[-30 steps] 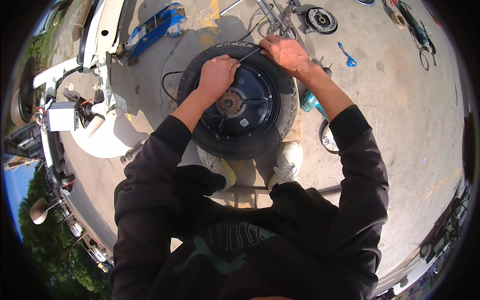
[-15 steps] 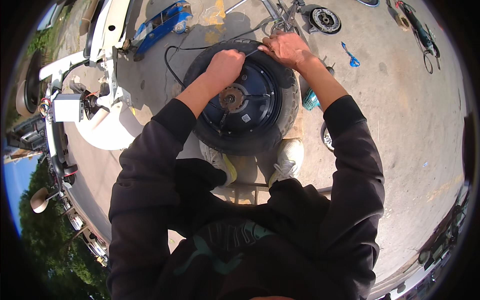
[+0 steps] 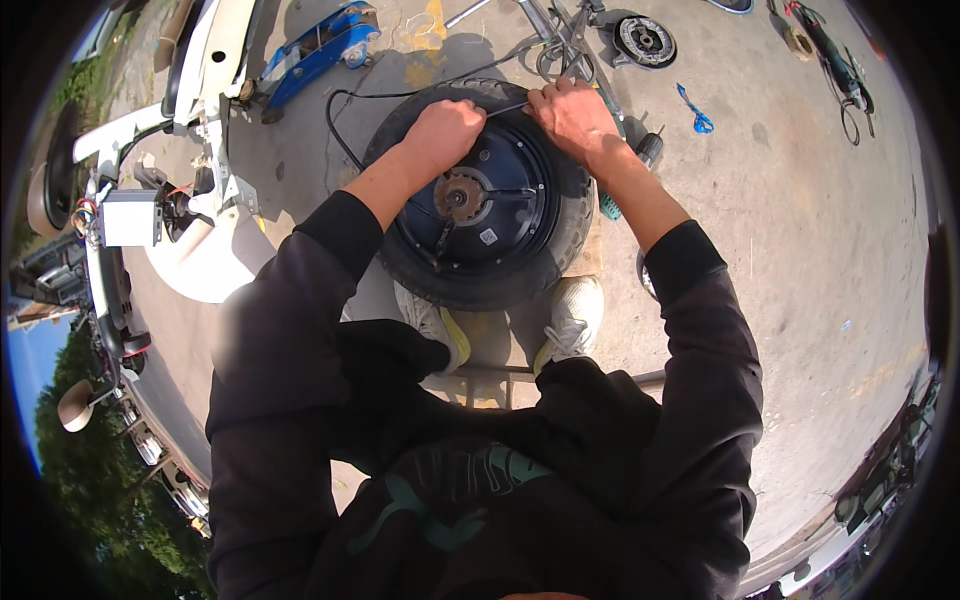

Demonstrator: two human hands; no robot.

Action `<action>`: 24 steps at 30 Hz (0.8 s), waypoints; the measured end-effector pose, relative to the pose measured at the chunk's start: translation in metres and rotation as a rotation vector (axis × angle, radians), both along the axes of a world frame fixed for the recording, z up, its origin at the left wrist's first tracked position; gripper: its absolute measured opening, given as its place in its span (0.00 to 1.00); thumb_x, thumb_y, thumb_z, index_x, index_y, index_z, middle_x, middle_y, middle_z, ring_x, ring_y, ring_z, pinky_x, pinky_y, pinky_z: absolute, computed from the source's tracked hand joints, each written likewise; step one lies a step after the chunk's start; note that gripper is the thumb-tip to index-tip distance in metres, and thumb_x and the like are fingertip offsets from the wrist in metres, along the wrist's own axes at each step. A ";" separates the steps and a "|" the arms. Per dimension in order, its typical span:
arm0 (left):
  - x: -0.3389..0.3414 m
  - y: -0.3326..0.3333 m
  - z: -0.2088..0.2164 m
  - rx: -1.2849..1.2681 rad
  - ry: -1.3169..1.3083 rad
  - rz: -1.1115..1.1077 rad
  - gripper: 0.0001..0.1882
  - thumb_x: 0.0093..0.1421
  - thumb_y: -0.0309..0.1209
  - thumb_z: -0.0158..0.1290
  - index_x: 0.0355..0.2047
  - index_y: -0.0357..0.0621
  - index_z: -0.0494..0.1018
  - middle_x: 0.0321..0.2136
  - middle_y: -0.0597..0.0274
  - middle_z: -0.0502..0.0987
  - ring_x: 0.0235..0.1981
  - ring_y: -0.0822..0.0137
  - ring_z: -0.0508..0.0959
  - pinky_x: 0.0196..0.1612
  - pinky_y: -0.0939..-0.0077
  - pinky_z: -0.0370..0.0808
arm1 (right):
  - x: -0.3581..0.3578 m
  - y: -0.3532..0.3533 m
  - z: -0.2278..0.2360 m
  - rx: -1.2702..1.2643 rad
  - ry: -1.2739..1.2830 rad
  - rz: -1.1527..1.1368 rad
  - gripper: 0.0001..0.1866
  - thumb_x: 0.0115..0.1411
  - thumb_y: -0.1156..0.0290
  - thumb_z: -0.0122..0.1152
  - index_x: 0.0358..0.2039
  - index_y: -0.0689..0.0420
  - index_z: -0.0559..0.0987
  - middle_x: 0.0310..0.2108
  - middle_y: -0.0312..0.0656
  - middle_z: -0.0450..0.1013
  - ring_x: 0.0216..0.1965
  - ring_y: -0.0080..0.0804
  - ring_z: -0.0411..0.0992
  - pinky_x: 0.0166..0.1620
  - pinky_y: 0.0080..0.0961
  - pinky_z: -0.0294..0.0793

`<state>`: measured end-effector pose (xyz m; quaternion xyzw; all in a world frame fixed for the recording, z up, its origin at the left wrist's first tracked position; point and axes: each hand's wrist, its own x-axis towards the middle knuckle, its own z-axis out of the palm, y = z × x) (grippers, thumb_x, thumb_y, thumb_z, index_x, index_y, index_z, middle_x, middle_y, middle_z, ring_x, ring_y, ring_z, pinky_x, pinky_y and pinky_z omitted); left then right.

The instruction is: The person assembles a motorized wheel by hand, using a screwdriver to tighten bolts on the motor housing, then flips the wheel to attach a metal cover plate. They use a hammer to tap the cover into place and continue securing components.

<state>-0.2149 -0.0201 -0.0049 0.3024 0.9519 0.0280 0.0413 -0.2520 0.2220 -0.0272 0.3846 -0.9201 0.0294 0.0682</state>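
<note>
Black tyre (image 3: 560,245) on its wheel, flat on concrete (image 3: 800,250) between both shoes. Left hand (image 3: 442,128) fisted on the far rim; right hand (image 3: 570,118) gripping a thin tool (image 3: 507,108). Prying the bead, seemingly; steady leverage needed next.

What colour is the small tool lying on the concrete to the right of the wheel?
Bright blue, seen in the head view.

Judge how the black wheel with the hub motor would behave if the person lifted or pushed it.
The wheel looks heavy for its size, since a broad metal hub fills the tyre. Lying flat on the concrete ground, it probably would not roll; stood on edge, it likely would. The black cable trailing from it would flop and drag.
</note>
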 end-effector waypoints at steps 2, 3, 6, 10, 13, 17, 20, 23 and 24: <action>0.001 0.002 0.003 0.010 0.018 -0.028 0.04 0.57 0.24 0.55 0.33 0.39 0.78 0.30 0.49 0.80 0.32 0.47 0.83 0.36 0.55 0.81 | 0.002 0.003 -0.007 -0.064 0.072 -0.002 0.14 0.70 0.57 0.55 0.37 0.55 0.79 0.35 0.39 0.79 0.42 0.39 0.78 0.46 0.34 0.77; 0.003 0.000 0.002 0.013 0.026 -0.037 0.05 0.56 0.24 0.55 0.33 0.39 0.78 0.30 0.49 0.80 0.32 0.47 0.83 0.36 0.56 0.81 | 0.002 0.002 -0.006 -0.073 0.063 0.000 0.14 0.69 0.57 0.56 0.37 0.55 0.79 0.36 0.39 0.79 0.43 0.38 0.78 0.47 0.34 0.77; 0.000 0.001 -0.002 0.055 0.079 -0.058 0.05 0.54 0.22 0.54 0.32 0.39 0.77 0.29 0.49 0.79 0.31 0.48 0.83 0.37 0.57 0.81 | -0.003 0.000 0.006 -0.071 -0.021 0.024 0.13 0.67 0.60 0.59 0.41 0.57 0.80 0.41 0.40 0.78 0.50 0.38 0.75 0.51 0.35 0.76; 0.004 0.000 -0.006 0.080 0.098 -0.055 0.03 0.54 0.22 0.54 0.30 0.39 0.76 0.29 0.50 0.79 0.30 0.48 0.82 0.37 0.57 0.81 | 0.011 -0.005 -0.002 -0.387 -0.066 -0.014 0.12 0.62 0.64 0.63 0.42 0.56 0.82 0.43 0.41 0.78 0.53 0.41 0.74 0.54 0.37 0.76; 0.001 -0.004 -0.007 0.104 0.105 -0.062 0.03 0.54 0.22 0.54 0.29 0.39 0.76 0.28 0.50 0.79 0.31 0.48 0.82 0.37 0.57 0.81 | 0.016 -0.009 0.002 -0.434 -0.052 -0.045 0.13 0.63 0.65 0.64 0.44 0.57 0.84 0.43 0.41 0.79 0.53 0.42 0.74 0.57 0.37 0.75; 0.001 -0.003 -0.007 0.113 0.080 -0.050 0.03 0.54 0.22 0.54 0.30 0.40 0.76 0.29 0.51 0.79 0.32 0.49 0.82 0.38 0.57 0.81 | 0.020 -0.013 0.000 -0.347 -0.023 -0.102 0.11 0.61 0.66 0.65 0.41 0.57 0.84 0.41 0.41 0.79 0.51 0.42 0.74 0.54 0.36 0.76; -0.003 -0.004 -0.005 0.094 0.064 -0.088 0.04 0.53 0.22 0.55 0.31 0.40 0.77 0.30 0.52 0.79 0.32 0.50 0.83 0.38 0.58 0.81 | 0.022 -0.013 0.000 -0.320 0.001 -0.128 0.10 0.60 0.67 0.65 0.40 0.57 0.84 0.39 0.41 0.78 0.49 0.42 0.75 0.52 0.36 0.77; -0.003 -0.008 -0.007 0.086 0.077 -0.126 0.06 0.52 0.22 0.56 0.32 0.40 0.77 0.31 0.53 0.79 0.32 0.50 0.83 0.37 0.59 0.81 | 0.030 -0.015 -0.005 -0.346 0.034 -0.138 0.09 0.60 0.68 0.65 0.40 0.57 0.83 0.37 0.41 0.78 0.47 0.42 0.75 0.50 0.37 0.77; -0.003 -0.009 -0.008 0.084 0.087 -0.136 0.06 0.52 0.22 0.56 0.32 0.40 0.77 0.32 0.53 0.79 0.32 0.51 0.83 0.36 0.60 0.81 | 0.034 -0.015 -0.005 -0.341 0.032 -0.152 0.09 0.60 0.68 0.65 0.40 0.57 0.83 0.37 0.41 0.77 0.47 0.41 0.75 0.50 0.37 0.77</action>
